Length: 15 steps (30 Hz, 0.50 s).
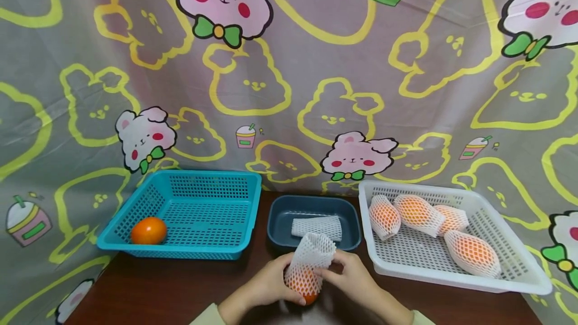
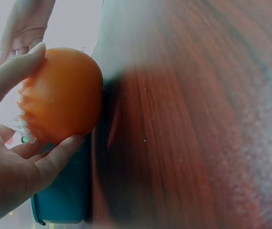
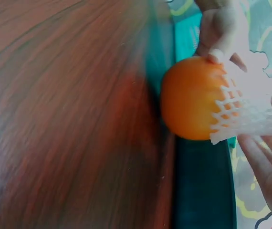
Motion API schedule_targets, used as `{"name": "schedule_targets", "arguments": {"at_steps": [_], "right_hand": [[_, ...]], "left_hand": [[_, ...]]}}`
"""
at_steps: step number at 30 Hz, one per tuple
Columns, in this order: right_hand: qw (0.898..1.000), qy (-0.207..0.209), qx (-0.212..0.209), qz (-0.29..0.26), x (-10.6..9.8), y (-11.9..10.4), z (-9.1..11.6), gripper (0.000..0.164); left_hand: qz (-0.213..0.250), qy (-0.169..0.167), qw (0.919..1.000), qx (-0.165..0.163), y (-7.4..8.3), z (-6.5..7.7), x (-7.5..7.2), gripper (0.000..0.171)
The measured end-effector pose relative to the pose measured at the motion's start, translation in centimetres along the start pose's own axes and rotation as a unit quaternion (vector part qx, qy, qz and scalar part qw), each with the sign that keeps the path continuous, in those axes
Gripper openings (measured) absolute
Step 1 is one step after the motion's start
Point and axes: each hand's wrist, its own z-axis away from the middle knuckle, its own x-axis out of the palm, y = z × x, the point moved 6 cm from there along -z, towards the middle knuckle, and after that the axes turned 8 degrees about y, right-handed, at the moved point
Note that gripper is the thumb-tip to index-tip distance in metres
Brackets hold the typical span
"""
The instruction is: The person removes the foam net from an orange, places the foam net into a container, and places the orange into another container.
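left hand (image 1: 273, 280) grips orange fruit (image 2: 67, 95), right hand (image 1: 354, 275) pinches its net (image 1: 312, 255); dark tray (image 1: 311, 205) behind holds more netting (image 1: 317, 226).

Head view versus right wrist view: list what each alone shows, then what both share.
Only head: the white basket, four netted fruits, the spare net, the lone bare fruit.

Only right wrist: the broad bare end of the held fruit, just a sliver in head.

Both: that fruit, its white net, left hand, right hand, tabletop, patterned curtain.
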Motion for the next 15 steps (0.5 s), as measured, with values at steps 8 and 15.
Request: {"name": "schedule_targets", "arguments": {"at_steps": [8,15], "right_hand": [[0.997,0.037,0.039,-0.053,0.0,-0.3,-0.6,0.020],[0.993,0.056,0.079,-0.066,0.0,-0.5,-1.8,0.018]], "left_hand": [[0.014,0.000,0.9999,-0.003,-0.4,0.0,-0.1,0.080],[0.007,0.000,0.9999,0.009,-0.6,0.0,-0.2,0.072]]}}
